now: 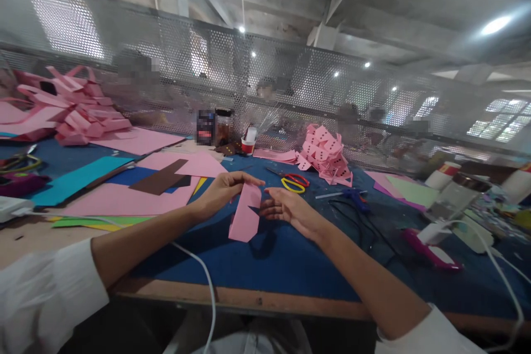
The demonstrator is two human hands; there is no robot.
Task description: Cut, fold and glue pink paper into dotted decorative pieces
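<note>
The left hand [224, 191] is pinching a pink piece [244, 221] near its top, between thumb and fingers, while the right hand [290, 207] is hanging open at its right edge; whether those fingertips are touching it, I cannot tell. The piece is hovering over the blue mat [290, 279], in front of the body, casting a shadow below.

The likeliest trouble is lying in the notch [253, 210] on the right edge — a hard sideways pull could be tearing or creasing it there. Since only 1 hand is plainly gripping, a loose pinch could be letting the piece twist. The white cable [207, 276], looping over the table edge [265, 301], could be snagging the left forearm [145, 238] if that arm swung low.

Both arms are angling inward — the left wrist is bending down over the piece, and the right palm is turning partly upward, its fingers pointing left and slightly curling, the right forearm [369, 279] slanting up from the lower right.
</note>
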